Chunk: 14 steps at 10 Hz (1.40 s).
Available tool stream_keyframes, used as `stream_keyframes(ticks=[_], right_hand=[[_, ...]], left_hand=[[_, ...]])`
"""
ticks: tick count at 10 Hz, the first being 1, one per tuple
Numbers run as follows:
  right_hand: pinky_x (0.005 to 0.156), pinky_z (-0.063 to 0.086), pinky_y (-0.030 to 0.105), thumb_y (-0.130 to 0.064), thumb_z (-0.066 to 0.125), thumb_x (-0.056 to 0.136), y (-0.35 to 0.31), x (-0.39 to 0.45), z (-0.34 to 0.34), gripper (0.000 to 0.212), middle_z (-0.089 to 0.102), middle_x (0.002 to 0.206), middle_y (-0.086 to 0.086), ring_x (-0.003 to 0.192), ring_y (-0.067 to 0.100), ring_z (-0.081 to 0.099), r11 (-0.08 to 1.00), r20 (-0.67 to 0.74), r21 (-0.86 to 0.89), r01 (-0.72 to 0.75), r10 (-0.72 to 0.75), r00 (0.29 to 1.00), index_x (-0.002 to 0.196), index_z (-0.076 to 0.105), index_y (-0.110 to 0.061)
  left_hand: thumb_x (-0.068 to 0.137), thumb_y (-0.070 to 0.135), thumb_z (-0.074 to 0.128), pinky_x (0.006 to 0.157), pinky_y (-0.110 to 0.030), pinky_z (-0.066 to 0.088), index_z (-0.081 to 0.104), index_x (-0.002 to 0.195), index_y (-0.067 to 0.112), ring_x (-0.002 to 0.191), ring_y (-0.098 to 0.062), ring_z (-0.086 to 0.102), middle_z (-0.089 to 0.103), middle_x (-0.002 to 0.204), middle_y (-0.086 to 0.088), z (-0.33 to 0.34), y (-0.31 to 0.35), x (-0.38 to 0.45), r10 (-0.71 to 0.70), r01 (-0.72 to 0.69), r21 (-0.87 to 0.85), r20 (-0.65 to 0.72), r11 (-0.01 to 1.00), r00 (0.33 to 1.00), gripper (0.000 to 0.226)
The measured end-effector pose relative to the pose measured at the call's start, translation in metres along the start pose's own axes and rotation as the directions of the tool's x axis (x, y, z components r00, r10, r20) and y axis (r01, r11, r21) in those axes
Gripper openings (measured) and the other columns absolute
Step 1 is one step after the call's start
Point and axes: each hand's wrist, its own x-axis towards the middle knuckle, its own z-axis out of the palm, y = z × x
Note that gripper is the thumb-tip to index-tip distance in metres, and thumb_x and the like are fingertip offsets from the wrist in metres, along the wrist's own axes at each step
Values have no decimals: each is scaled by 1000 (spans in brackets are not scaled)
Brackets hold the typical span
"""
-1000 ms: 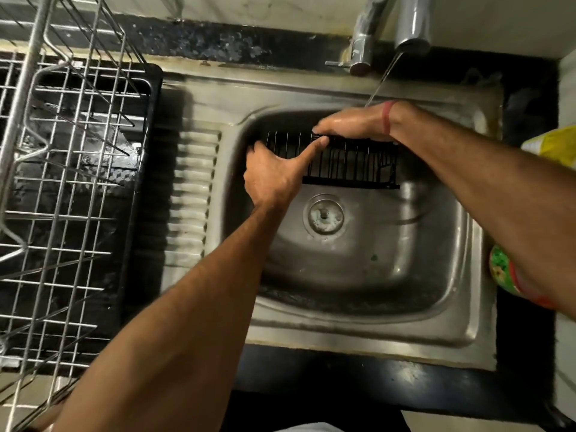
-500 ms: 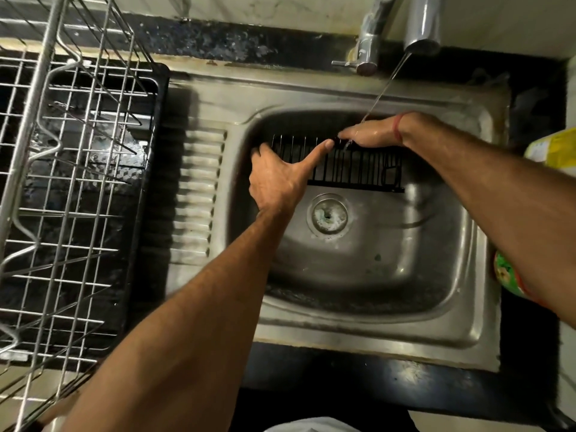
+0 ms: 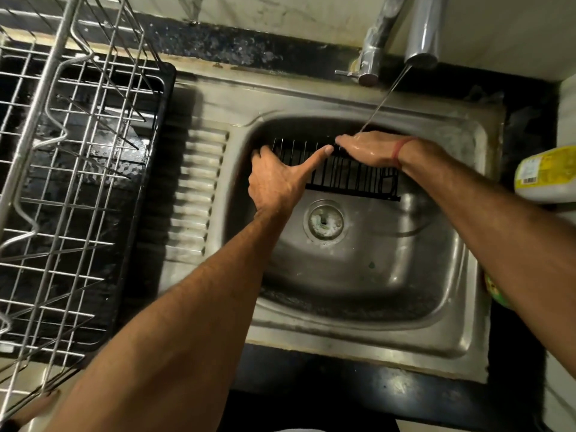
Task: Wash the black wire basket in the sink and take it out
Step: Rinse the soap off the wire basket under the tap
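At frame centre, the left hand point(image 3: 276, 179) is gripping one black wire basket point(image 3: 352, 176) in the sink point(image 3: 461, 332); the right hand point(image 3: 371, 149) is lying flat, fingers straight, on its rim under one tap point(image 3: 422, 29) stream.

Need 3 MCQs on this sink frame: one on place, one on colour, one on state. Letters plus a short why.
1. Where does the black wire basket stand?
A. on the drying rack
B. at the far wall inside the sink
C. on the counter at the right

2. What colour is the band on the right wrist?
A. red
B. blue
C. white

3. What is the state of the tap?
A. off and dry
B. removed
C. running in a thin stream

Answers:
1 B: the basket stands in the basin just beyond the drain, with the left hand at its left end and the right hand laid along its top edge.
2 A: a thin red loop circles the right wrist.
3 C: a thin line of water falls from the spout onto the wet right hand.
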Motion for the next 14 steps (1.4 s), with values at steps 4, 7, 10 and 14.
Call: stream_keyframes(ticks=[4, 7, 10, 14], right_hand=[[88, 42, 41, -56, 22, 112, -3, -33, 20, 67, 72, 113, 16, 110, 39, 66, 994, -374, -14, -111, 98, 922, 115, 77, -16], [104, 54, 46, -78, 57, 91, -36, -56, -4, 63, 79, 103, -3, 105, 16, 72, 873, -210, 428, 233, -155, 965, 104, 80, -21], [86, 63, 43, -64, 58, 99, 17, -60, -14, 45, 81, 87, -6, 89, 15, 77, 833, -417, 465, 300, -93, 904, 94, 85, -28], [89, 59, 58, -66, 49, 103, 41, -63, -18, 48, 78, 100, 18, 96, 36, 73, 834, -488, 474, 281, -17, 873, 92, 82, -33]], left_hand=[[53, 85, 89, 90, -40, 62, 55, 134, 8, 111, -22, 60, 50, 133, -7, -7, 33, -34, -87, 83, -75, -43, 994, 995, 117], [75, 15, 87, 115, -43, 50, 42, 147, -1, 134, -32, 41, 32, 149, -16, -7, 78, -84, 68, -75, -134, -55, 988, 996, 87], [88, 63, 66, 116, -52, 34, 62, 144, 36, 135, -23, 33, 45, 154, 4, -15, 76, -104, 322, -322, 100, 18, 941, 947, 63], [74, 68, 90, 75, -31, 61, 83, 103, 16, 88, -9, 75, 82, 95, 5, -16, 57, -53, -80, 252, -492, 343, 833, 936, 60]])
